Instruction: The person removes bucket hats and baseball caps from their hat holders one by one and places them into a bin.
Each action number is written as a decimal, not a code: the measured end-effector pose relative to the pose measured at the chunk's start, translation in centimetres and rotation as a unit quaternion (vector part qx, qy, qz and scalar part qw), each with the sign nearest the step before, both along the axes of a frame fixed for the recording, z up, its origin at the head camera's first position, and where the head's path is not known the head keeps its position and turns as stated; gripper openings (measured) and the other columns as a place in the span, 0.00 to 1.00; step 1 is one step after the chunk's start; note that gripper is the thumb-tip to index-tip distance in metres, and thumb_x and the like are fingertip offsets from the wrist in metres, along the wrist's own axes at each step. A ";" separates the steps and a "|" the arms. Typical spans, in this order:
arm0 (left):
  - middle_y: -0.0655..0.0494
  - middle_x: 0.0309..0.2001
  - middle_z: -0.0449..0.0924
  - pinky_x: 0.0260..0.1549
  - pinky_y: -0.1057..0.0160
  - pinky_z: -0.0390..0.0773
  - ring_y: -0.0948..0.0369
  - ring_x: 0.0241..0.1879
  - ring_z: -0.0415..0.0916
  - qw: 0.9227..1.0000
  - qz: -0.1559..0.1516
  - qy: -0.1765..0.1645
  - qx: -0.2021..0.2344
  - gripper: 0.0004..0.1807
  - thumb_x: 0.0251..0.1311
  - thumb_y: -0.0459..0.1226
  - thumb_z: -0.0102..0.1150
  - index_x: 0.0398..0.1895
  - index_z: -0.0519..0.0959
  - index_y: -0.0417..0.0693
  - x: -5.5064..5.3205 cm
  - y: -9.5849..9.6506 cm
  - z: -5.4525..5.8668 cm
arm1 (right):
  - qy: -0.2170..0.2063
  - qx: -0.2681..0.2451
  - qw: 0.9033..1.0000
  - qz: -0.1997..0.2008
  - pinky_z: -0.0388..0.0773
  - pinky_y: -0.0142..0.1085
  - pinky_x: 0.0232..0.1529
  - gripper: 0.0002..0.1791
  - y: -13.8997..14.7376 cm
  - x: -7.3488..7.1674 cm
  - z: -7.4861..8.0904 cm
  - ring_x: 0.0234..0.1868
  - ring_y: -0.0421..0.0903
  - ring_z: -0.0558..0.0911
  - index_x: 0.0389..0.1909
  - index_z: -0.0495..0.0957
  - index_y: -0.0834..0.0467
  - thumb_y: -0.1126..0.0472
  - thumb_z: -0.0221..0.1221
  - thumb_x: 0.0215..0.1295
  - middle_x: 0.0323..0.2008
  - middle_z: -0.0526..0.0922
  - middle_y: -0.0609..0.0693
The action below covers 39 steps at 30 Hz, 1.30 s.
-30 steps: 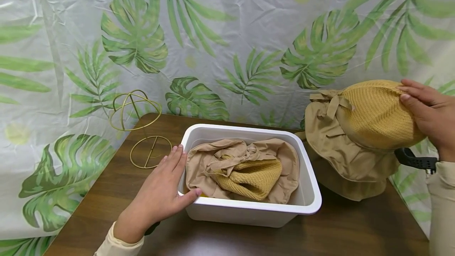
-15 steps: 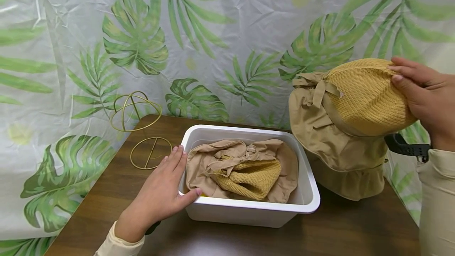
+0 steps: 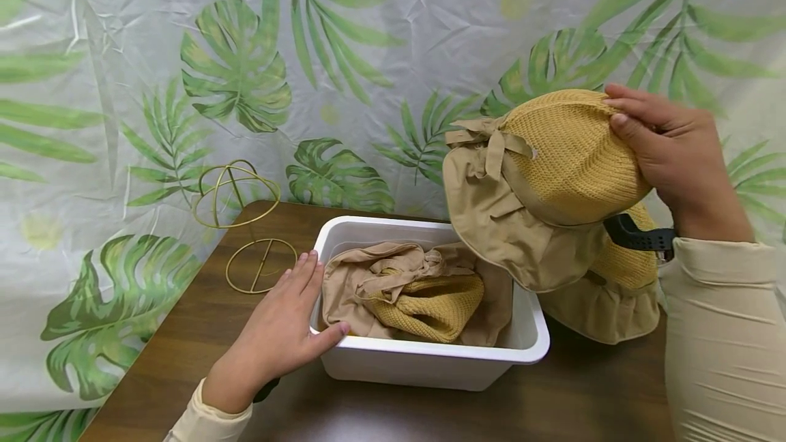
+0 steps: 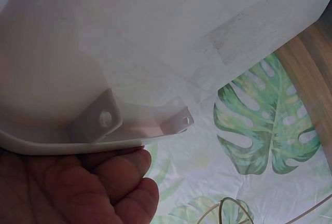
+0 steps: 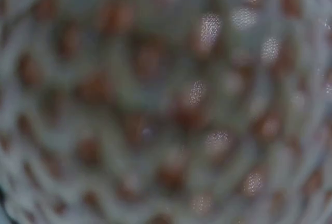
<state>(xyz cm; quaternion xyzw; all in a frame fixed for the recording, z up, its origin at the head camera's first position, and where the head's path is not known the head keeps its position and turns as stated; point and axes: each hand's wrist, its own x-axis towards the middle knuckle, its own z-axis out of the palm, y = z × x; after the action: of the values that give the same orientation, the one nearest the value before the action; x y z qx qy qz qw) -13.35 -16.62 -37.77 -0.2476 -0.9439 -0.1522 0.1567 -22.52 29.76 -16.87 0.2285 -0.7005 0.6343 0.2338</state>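
Note:
My right hand [image 3: 681, 149] pinches the top of a sun hat [image 3: 571, 155] with a yellow knitted crown, a wide tan cloth brim and a tied bow. The hat hangs tilted, its brim over the right end of a white plastic bin [image 3: 424, 353]. A similar hat [image 3: 424, 299] lies in the bin, its crown caved in. My left hand [image 3: 270, 333] rests on the bin's left rim with fingers extended; the left wrist view shows its fingers [image 4: 124, 177] against the rim. Blurred knit [image 5: 166, 99] fills the right wrist view.
Another yellow and tan hat [image 3: 620, 305] sits on the brown table [image 3: 552, 401] right of the bin, partly hidden by the right wrist. A gold wire stand [image 3: 260, 264] is at the back left. A leaf-print sheet [image 3: 430, 33] hangs behind.
My right hand has carried the hat left and upward, until its brim overlaps the bin. More of the hat behind it shows. The left hand has stayed on the rim.

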 end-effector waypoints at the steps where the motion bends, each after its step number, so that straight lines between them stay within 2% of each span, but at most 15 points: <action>1: 0.33 0.73 0.55 0.69 0.44 0.56 0.43 0.74 0.50 1.000 0.000 -0.001 -0.001 0.53 0.61 0.64 0.53 0.70 0.62 0.25 0.0 0.0 0.0 | 0.004 -0.002 1.000 0.007 0.72 0.23 0.56 0.15 -0.5 -0.1 -0.1 0.64 0.44 0.75 0.49 0.82 0.73 0.74 0.64 0.62 0.56 0.83 0.51; 7: 0.33 0.74 0.54 0.70 0.44 0.56 0.43 0.75 0.49 1.000 0.002 -0.002 -0.005 0.53 0.61 0.64 0.52 0.70 0.61 0.25 0.0 -0.1 0.0 | 0.023 0.006 1.000 0.013 0.71 0.25 0.57 0.12 -3.9 -0.6 -0.5 0.63 0.44 0.76 0.46 0.83 0.73 0.75 0.64 0.61 0.54 0.84 0.52; 14: 0.33 0.73 0.55 0.70 0.44 0.56 0.43 0.75 0.49 1.000 0.002 0.003 -0.002 0.53 0.61 0.64 0.52 0.70 0.61 0.25 0.0 0.0 -0.1 | 0.019 0.105 0.993 -0.047 0.70 0.26 0.59 0.13 -7.5 -0.7 -1.1 0.65 0.44 0.74 0.49 0.85 0.66 0.70 0.63 0.65 0.58 0.81 0.49; 19: 0.33 0.73 0.56 0.69 0.44 0.57 0.43 0.74 0.50 1.000 0.001 0.005 -0.001 0.53 0.60 0.64 0.53 0.70 0.62 0.25 -0.1 0.0 -0.2 | 0.026 0.141 0.988 -0.052 0.71 0.29 0.61 0.13 -9.3 -0.6 -1.9 0.66 0.45 0.73 0.51 0.85 0.64 0.69 0.62 0.66 0.60 0.80 0.51; 23: 0.33 0.73 0.56 0.69 0.44 0.57 0.43 0.74 0.51 1.000 0.002 0.005 0.000 0.53 0.60 0.64 0.54 0.70 0.62 0.25 -0.1 0.0 -0.2 | 0.030 0.159 0.986 -0.031 0.71 0.30 0.61 0.13 -10.3 -0.9 -2.7 0.66 0.45 0.73 0.51 0.84 0.64 0.69 0.61 0.67 0.61 0.79 0.52; 28: 0.33 0.73 0.56 0.69 0.44 0.57 0.43 0.74 0.51 1.000 0.001 0.006 0.002 0.53 0.60 0.64 0.54 0.69 0.62 0.25 -0.1 -0.1 -0.2 | 0.005 0.166 0.986 -0.001 0.69 0.30 0.63 0.14 -11.3 -1.1 -3.8 0.68 0.45 0.70 0.52 0.84 0.63 0.67 0.61 0.68 0.63 0.77 0.53; 39: 0.33 0.72 0.57 0.69 0.43 0.57 0.43 0.74 0.51 1.000 0.000 0.010 0.002 0.53 0.60 0.64 0.54 0.69 0.62 0.25 -0.2 -0.1 -0.3 | -0.005 0.229 0.973 0.027 0.65 0.35 0.68 0.14 -13.1 -1.9 -6.7 0.69 0.45 0.69 0.52 0.84 0.63 0.66 0.61 0.68 0.65 0.75 0.54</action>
<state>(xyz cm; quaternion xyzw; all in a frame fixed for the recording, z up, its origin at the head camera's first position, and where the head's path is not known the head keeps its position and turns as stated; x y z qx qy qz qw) -13.57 -16.74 -38.04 -0.2489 -0.9420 -0.1518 0.1666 -24.42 16.69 -23.61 0.2916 -0.8221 0.4639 0.1545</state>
